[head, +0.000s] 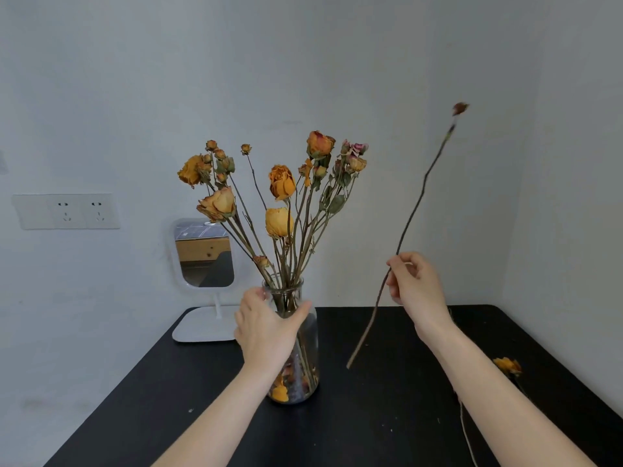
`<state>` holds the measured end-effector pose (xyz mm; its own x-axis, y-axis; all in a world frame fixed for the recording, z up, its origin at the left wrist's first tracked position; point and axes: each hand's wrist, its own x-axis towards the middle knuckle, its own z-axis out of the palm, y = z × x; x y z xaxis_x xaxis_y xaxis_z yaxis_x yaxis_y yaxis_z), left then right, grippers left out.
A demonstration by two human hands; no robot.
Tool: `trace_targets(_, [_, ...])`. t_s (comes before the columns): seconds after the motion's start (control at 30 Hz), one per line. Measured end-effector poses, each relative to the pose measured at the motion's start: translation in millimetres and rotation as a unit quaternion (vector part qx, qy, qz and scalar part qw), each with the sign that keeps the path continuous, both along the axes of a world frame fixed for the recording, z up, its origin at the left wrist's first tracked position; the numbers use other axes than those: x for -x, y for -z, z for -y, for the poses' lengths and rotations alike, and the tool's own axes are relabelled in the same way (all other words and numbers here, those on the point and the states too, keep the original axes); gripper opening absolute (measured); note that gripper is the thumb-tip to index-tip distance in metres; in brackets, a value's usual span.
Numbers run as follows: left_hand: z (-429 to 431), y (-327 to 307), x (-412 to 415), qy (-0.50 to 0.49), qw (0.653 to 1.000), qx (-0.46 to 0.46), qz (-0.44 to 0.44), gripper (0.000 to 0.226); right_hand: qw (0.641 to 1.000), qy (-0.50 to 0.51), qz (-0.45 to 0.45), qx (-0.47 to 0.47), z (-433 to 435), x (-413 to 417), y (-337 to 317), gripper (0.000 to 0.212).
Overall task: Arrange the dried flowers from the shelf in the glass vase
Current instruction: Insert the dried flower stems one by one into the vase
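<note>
The left hand (pixel 266 326) curls round the shoulder of the glass vase (pixel 308 369). Right of the vase, the right hand (pixel 418 288) pinches 1 long dried stem (pixel 415 210), tilted, bud uppermost.

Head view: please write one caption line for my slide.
Left hand grips the glass vase of dried flowers; right hand pinches one long stem beside it.

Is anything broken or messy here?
Yes. Broken-off petals lie at the bottom of the glass vase, and one orange flower lies flat on the black table at the right, outside the vase.
</note>
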<state>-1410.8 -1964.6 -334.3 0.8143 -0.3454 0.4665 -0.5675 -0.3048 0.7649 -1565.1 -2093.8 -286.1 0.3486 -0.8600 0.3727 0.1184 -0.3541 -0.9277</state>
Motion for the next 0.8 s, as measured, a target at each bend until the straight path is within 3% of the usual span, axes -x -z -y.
trace_targets(0.17, [13.6,-4.7,-16.1,0.0,0.999,-0.035,0.006,0.064,0.997,0.007,0.065,0.029,6.7,-1.6,-21.1,0.017])
trace_targets(0.4, [3.8,-1.0,-33.8,0.11,0.993,-0.018,0.028,0.048,0.991,-0.016,0.129,0.041,9.9,-10.6,-39.3,0.021])
trace_targets(0.53, [-0.4,-2.3,-37.6,0.176,0.984,-0.016,-0.015,0.036,0.986,-0.043,0.155,0.048,4.3,-16.3,-44.6,0.023])
trace_targets(0.67, [-0.1,-0.1,-41.8,0.244,0.967,-0.007,-0.074,0.056,0.98,-0.062,0.176,0.07,-3.0,-21.0,-51.2,0.025])
trace_targets(0.8, [4.8,1.4,-38.7,0.188,0.982,0.013,-0.019,0.078,0.979,-0.069,0.171,0.092,-7.8,-24.1,-56.9,0.024])
